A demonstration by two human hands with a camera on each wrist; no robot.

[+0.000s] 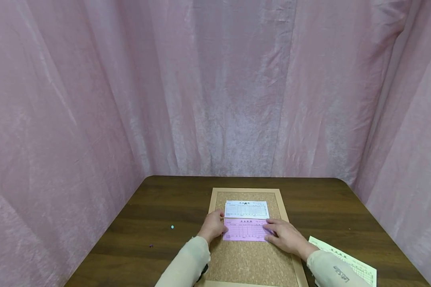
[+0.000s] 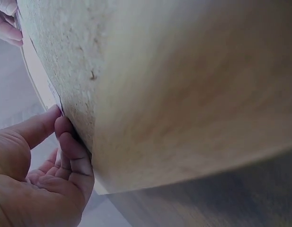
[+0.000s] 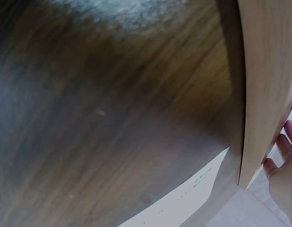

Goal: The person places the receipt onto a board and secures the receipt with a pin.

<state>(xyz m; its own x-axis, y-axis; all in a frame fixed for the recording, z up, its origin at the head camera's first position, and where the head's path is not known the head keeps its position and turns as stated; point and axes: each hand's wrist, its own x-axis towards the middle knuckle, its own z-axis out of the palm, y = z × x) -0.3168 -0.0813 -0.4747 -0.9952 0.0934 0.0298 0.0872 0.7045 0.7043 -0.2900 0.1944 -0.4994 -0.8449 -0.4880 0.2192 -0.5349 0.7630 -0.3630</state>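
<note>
A pink printed form slip [image 1: 243,230] lies across the cork board [image 1: 251,259], just below a white printed form slip [image 1: 246,210]. My left hand [image 1: 213,226] pinches the pink slip's left edge between thumb and fingers; the left wrist view shows those fingertips [image 2: 65,126] meeting at the paper's edge, close over the cork. At the opposite edge, my right hand [image 1: 286,237] holds the pink slip with thumb and fingers, its palm over the board's wooden frame. A small dark pin [image 1: 246,203] sits at the white slip's top.
A pale green printed form [image 1: 348,259] lies on the brown table [image 1: 158,199] right of the board, partly under my right sleeve. Left of the board are a small turquoise pin [image 1: 172,227] and a small dark pin [image 1: 151,246]. Pink curtains [image 1: 215,87] hang behind the table.
</note>
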